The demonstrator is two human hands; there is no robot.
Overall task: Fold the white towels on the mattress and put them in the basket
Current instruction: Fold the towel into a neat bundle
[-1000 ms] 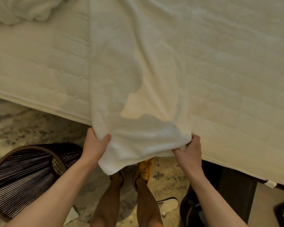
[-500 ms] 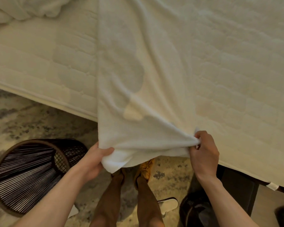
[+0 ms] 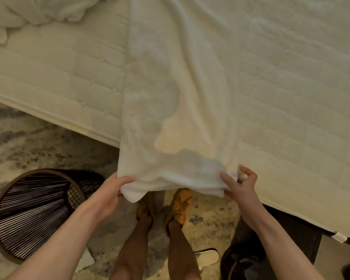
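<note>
We hold a white towel [image 3: 180, 98] by its near end. Our left hand [image 3: 107, 196] grips one corner, thumb on top. Our right hand [image 3: 240, 188] pinches the other corner. The hands are apart. The towel lies long across the mattress [image 3: 291, 98] and hangs over its near edge. A heap [image 3: 38, 9] of white cloth sits at the far left. The basket [image 3: 34, 215] stands on the floor by our left arm.

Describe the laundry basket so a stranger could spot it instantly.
Start at the big white mattress and drop to the patterned floor below its near edge. The basket stands there, by the left hand. It is round, dark brown and woven of thin strands, unlike the pale towel.
</note>
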